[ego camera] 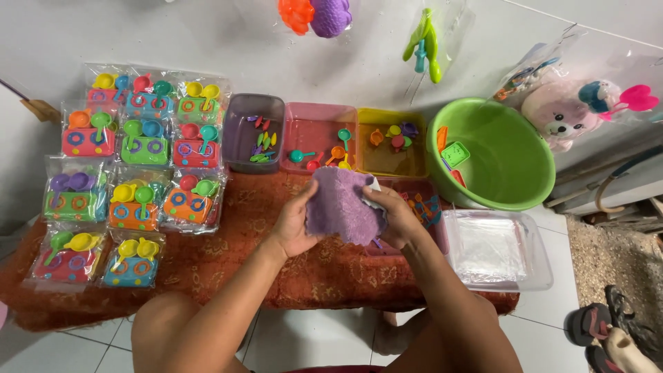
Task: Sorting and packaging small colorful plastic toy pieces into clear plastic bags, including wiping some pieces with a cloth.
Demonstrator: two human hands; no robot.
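Purple cloth (342,204) between left hand (293,224) and right hand (400,217).

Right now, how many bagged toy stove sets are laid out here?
11 bagged sets, all left of the purple tub: three in the back row, three in the second, three in the third, two nearest the person. Overlapping bags might hide another.

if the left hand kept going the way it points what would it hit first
The left hand, gripping the purple cloth, points up and away from the body. Past the cloth, it would probably meet the pink tray first, though depth is hard to judge.
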